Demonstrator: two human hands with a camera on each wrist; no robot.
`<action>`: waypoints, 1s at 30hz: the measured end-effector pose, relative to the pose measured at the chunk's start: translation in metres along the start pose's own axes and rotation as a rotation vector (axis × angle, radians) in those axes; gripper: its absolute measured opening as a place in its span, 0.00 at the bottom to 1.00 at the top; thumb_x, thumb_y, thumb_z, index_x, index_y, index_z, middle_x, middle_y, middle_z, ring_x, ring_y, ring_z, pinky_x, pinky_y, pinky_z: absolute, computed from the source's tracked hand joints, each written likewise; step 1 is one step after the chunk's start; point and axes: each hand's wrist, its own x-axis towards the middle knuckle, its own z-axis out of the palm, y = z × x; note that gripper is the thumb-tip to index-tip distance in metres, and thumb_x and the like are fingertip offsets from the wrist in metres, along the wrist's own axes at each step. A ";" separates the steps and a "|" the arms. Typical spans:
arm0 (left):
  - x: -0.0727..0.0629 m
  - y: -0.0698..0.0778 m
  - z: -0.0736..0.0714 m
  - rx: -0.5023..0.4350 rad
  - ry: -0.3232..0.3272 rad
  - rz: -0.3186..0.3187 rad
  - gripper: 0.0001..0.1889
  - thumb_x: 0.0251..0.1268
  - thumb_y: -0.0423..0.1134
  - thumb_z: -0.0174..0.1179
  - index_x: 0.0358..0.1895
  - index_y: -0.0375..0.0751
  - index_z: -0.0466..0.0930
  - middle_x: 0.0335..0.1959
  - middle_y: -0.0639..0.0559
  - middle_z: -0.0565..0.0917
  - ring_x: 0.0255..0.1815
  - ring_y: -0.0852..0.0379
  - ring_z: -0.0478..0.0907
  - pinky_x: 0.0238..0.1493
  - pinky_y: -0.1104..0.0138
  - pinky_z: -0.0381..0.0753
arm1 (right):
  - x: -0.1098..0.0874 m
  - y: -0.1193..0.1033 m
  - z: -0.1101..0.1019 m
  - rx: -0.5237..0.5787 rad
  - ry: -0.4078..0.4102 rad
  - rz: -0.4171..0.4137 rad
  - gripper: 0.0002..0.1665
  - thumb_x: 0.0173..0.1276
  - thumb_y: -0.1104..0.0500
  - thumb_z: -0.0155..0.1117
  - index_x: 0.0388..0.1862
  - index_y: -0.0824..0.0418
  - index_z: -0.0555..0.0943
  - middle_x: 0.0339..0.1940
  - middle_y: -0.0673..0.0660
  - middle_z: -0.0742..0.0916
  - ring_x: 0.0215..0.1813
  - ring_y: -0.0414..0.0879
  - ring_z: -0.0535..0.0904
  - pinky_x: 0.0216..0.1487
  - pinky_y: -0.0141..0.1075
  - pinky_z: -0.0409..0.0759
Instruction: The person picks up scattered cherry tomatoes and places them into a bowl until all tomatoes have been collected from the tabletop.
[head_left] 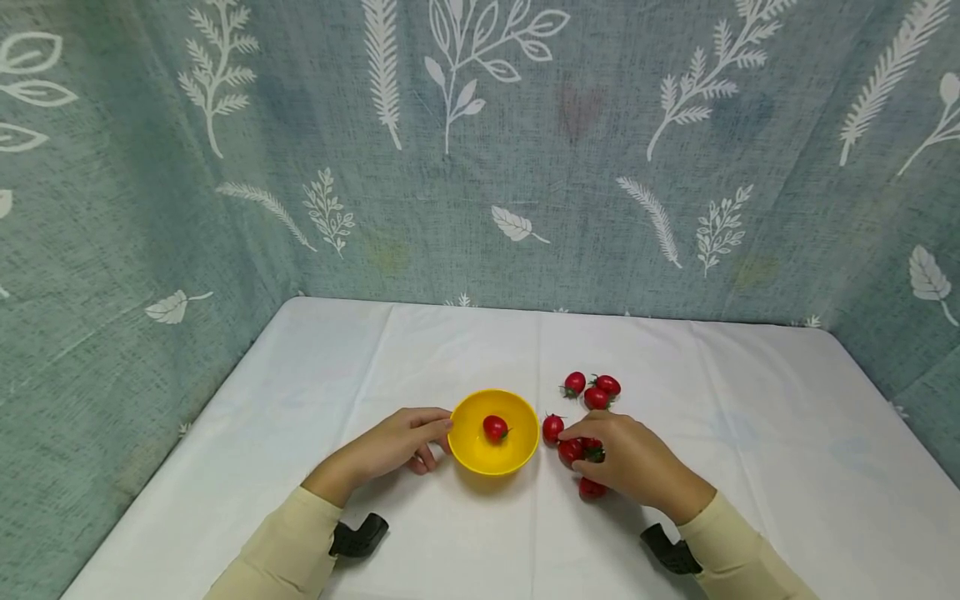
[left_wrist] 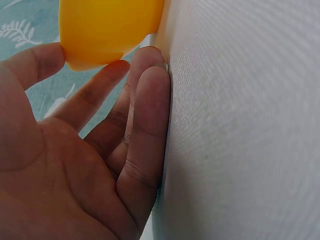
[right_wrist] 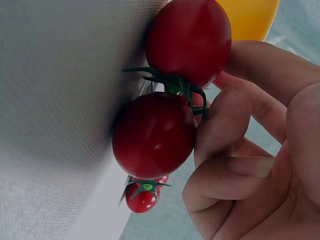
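Note:
A yellow bowl stands mid-table with one cherry tomato inside. Against its left outer side, my left hand rests the thumb and a fingertip; the fingers are fairly straight in the left wrist view. Right of the bowl, my right hand reaches down into a cluster of red cherry tomatoes. Its thumb and index finger pinch a cherry tomato. Curled fingers touch a neighbouring cherry tomato with a green stem. Another cherry tomato lies between bowl and hand.
Behind the right hand lie more cherry tomatoes, and one cherry tomato sits in front, partly under the hand. A white cloth covers the table. Patterned grey-green fabric hangs behind and at both sides.

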 end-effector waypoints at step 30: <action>0.002 -0.002 0.000 0.009 0.006 -0.020 0.26 0.77 0.52 0.50 0.67 0.39 0.73 0.43 0.48 0.83 0.31 0.55 0.80 0.37 0.67 0.83 | 0.000 0.000 0.005 -0.041 0.022 0.049 0.19 0.56 0.57 0.78 0.48 0.50 0.88 0.49 0.46 0.88 0.53 0.46 0.82 0.57 0.48 0.82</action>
